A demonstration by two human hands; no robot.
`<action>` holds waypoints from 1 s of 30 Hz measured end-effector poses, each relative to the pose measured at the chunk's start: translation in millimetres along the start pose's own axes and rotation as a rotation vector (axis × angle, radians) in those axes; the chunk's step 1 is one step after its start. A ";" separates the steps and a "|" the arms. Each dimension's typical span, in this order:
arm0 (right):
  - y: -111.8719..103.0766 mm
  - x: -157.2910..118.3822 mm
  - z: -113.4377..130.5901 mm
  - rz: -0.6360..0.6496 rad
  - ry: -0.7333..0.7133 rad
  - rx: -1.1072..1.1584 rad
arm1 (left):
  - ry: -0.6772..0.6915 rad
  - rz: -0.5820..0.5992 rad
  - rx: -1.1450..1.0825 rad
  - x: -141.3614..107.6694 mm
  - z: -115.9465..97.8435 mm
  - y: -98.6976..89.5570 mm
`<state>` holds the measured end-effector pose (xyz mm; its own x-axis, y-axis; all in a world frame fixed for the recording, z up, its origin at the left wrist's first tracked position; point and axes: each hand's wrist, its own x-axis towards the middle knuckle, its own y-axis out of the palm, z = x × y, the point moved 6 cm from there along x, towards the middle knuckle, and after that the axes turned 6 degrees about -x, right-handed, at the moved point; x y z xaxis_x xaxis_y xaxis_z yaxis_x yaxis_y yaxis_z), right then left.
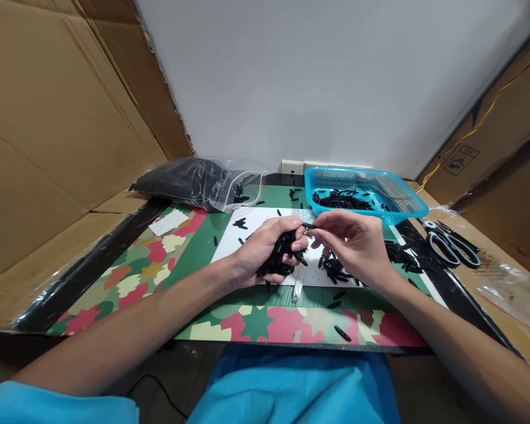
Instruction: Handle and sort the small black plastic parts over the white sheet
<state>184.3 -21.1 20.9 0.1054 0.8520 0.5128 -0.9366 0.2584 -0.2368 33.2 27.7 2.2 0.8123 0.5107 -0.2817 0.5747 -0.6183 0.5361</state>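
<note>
My left hand [269, 250] is curled around a bunch of small black pieces [279, 259], over the white sheet [227, 241]. Between its thumb side and my right hand [353, 241] is a single slim black piece [309, 225], pinched by my right thumb and fingers. Beneath my right hand a loose pile of black pieces [334, 268] lies on the sheet. More black pieces are scattered around, one of them [342, 333] near the front edge.
A blue basket [406, 206] holding black pieces stands at the back right. A filled clear bag [189, 179] lies at the back left. Scissors [453, 247] and a small plastic bag [510, 288] are on the right. Cardboard walls [62, 88] flank the table.
</note>
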 end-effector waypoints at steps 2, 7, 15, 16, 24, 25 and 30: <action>0.0 0.0 -0.7 0.003 0.006 0.011 | 0.002 -0.002 0.001 0.0 0.2 0.1; 0.6 1.0 -2.7 0.011 0.024 0.026 | 0.000 -0.007 0.008 -0.2 1.0 0.2; 2.4 2.3 -3.9 0.036 0.049 0.076 | 0.004 -0.028 0.008 -0.3 0.8 -1.1; 2.6 2.4 -3.9 0.039 0.048 0.075 | 0.003 -0.034 0.011 -0.2 1.0 -1.5; 1.7 1.8 -2.3 0.036 0.041 0.055 | 0.009 -0.043 0.018 -0.6 0.2 -0.9; 1.8 1.7 -1.7 0.039 0.039 0.054 | 0.011 -0.045 0.021 -0.9 -0.1 -0.6; 2.4 1.5 -0.1 0.045 0.027 0.027 | 0.002 -0.047 0.024 -1.5 0.3 0.0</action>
<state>182.3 -19.2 21.0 0.0721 0.8744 0.4797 -0.9492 0.2079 -0.2362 32.1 26.8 2.3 0.7839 0.5409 -0.3048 0.6148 -0.6073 0.5032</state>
